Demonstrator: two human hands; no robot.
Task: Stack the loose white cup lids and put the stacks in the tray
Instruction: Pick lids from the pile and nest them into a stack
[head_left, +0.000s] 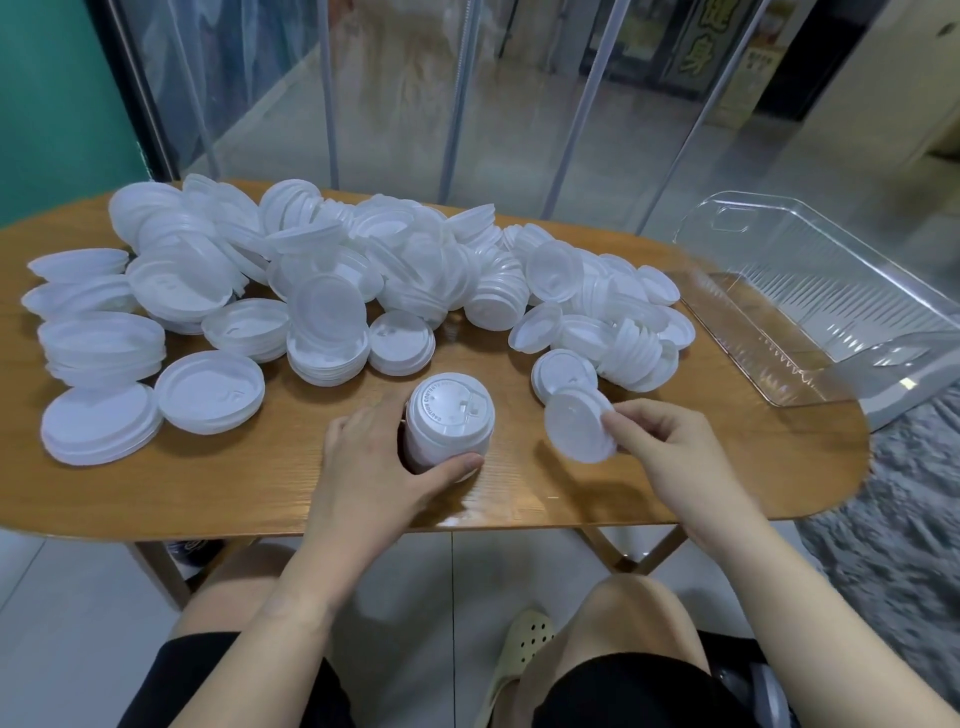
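Gripping 1 upright stack of lids (448, 423) near the table (260, 483) front edge, the left hand (384, 467) curls round it; just right of the stack, the right hand (660, 447) pinches 1 tilted lid (576, 426). Behind the stack — a loose lid pile (363, 270), too many to count; far right, 1 clear tray (831, 291).

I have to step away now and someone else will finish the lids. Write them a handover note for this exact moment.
Left hand: grips the upright lid stack standing on the table near the front edge.
Right hand: pinches a single lid by its rim, tilted, just right of the stack, not yet on it.
Loose lids: a large pile and several short stacks cover the far and left side of the table.
Tray: clear plastic, at the table's right end; no lids visible in it.
Done: one stack started.
Left: add the held lid, stack the rest, move all stacks into the tray.
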